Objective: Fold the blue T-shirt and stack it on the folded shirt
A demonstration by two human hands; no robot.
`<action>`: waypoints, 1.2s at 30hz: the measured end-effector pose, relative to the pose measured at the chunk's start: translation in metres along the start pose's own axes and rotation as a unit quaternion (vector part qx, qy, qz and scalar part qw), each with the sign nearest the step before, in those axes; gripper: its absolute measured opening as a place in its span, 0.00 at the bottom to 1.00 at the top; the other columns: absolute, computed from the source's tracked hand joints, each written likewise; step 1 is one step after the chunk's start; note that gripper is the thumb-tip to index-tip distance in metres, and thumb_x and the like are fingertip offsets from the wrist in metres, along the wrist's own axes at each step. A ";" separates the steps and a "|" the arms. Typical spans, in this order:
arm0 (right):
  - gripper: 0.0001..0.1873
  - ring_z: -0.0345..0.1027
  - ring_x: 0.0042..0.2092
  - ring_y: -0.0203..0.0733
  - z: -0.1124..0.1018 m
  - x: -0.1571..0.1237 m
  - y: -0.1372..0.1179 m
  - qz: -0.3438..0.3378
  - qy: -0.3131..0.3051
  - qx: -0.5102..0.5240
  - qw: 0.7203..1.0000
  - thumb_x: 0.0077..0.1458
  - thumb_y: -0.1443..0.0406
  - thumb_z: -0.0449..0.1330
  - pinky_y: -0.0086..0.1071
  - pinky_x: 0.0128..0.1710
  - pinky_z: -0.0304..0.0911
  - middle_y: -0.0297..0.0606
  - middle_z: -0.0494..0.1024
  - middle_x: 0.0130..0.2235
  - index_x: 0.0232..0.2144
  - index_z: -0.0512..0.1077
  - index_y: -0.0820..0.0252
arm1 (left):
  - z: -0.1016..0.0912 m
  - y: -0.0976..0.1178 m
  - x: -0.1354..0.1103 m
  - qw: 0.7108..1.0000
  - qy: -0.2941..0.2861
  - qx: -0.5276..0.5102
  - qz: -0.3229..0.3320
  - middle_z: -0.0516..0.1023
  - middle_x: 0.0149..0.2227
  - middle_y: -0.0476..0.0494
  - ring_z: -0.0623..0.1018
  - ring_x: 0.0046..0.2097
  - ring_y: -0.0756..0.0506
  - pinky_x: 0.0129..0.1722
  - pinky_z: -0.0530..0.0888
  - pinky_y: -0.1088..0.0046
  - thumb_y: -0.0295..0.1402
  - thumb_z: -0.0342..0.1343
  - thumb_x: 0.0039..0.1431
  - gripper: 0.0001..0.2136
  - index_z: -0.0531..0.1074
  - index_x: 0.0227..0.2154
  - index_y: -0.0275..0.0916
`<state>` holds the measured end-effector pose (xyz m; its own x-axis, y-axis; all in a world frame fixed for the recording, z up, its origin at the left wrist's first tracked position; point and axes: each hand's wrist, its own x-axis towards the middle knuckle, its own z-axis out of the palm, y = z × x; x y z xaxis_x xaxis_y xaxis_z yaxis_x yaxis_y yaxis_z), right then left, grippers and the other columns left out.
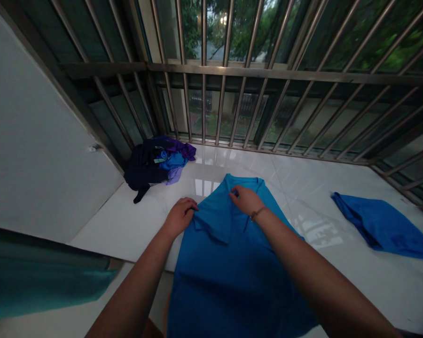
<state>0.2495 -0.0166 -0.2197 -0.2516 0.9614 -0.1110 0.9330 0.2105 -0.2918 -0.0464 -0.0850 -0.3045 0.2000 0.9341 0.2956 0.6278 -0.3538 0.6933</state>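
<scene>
A bright blue shirt lies spread on the white glossy ledge, its lower part hanging over the front edge toward me. My left hand grips the shirt's left edge where a sleeve is folded inward, fingers curled on the cloth. My right hand pinches the cloth near the collar, a thin bracelet on its wrist.
A heap of dark, purple and blue clothes sits at the ledge's back left corner. A folded darker blue garment lies at the right. Metal window bars close off the back and right. A teal curtain hangs at the lower left.
</scene>
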 end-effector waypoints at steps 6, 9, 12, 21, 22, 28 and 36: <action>0.14 0.78 0.57 0.52 0.018 -0.021 -0.051 -0.099 0.018 -0.023 0.995 0.78 0.57 0.59 0.38 0.54 0.68 0.51 0.83 0.56 0.55 0.77 0.61 | 0.000 0.004 0.001 0.999 0.006 0.031 0.008 0.87 0.47 0.39 0.84 0.52 0.39 0.58 0.79 0.56 0.34 0.54 0.73 0.14 0.83 0.34 0.42; 0.15 0.77 0.53 0.51 0.052 -0.064 -0.077 -0.253 -0.019 -0.051 0.966 0.75 0.53 0.64 0.39 0.51 0.69 0.45 0.84 0.51 0.51 0.78 0.57 | 0.003 0.000 0.002 0.999 0.006 0.035 0.010 0.87 0.47 0.40 0.84 0.52 0.39 0.58 0.79 0.56 0.35 0.53 0.74 0.16 0.84 0.34 0.42; 0.09 0.75 0.53 0.53 0.084 -0.085 -0.087 -0.271 0.006 -0.103 0.957 0.76 0.61 0.63 0.42 0.50 0.70 0.47 0.83 0.51 0.50 0.79 0.59 | 0.004 -0.004 0.002 0.999 0.010 0.038 0.008 0.88 0.47 0.41 0.84 0.52 0.40 0.58 0.79 0.56 0.33 0.52 0.74 0.16 0.85 0.35 0.43; 0.08 0.73 0.50 0.50 0.098 -0.082 -0.093 -0.284 0.099 -0.094 0.949 0.78 0.67 0.57 0.43 0.49 0.68 0.46 0.82 0.47 0.47 0.78 0.59 | 0.005 -0.007 0.002 0.999 0.026 0.034 0.011 0.88 0.46 0.41 0.85 0.51 0.39 0.57 0.81 0.56 0.33 0.54 0.73 0.15 0.86 0.34 0.44; 0.08 0.73 0.51 0.51 0.100 -0.085 -0.094 -0.282 0.095 -0.093 0.950 0.78 0.66 0.58 0.43 0.49 0.69 0.46 0.82 0.48 0.47 0.78 0.59 | 0.006 -0.008 0.002 0.999 0.025 0.034 0.013 0.88 0.46 0.41 0.85 0.51 0.39 0.57 0.81 0.56 0.33 0.54 0.73 0.15 0.85 0.34 0.44; 0.10 0.75 0.52 0.54 0.109 -0.079 -0.089 -0.224 0.040 -0.101 0.968 0.78 0.60 0.60 0.46 0.49 0.72 0.47 0.82 0.51 0.51 0.77 0.60 | 0.007 -0.013 0.002 0.999 0.032 0.017 0.009 0.88 0.46 0.41 0.85 0.51 0.39 0.57 0.81 0.55 0.36 0.54 0.72 0.15 0.86 0.34 0.43; 0.06 0.75 0.48 0.50 0.091 -0.077 -0.083 -0.259 0.076 -0.107 0.957 0.78 0.66 0.59 0.42 0.48 0.68 0.42 0.82 0.46 0.47 0.77 0.58 | 0.006 -0.011 0.002 0.999 0.032 0.007 0.001 0.88 0.46 0.40 0.85 0.51 0.39 0.57 0.80 0.55 0.38 0.54 0.73 0.16 0.86 0.34 0.44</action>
<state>0.1675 -0.1240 -0.2733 -0.6696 0.7294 0.1399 0.7284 0.6817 -0.0681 -0.0482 -0.0792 -0.3160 0.1531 0.9280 0.3397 0.6378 -0.3553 0.6833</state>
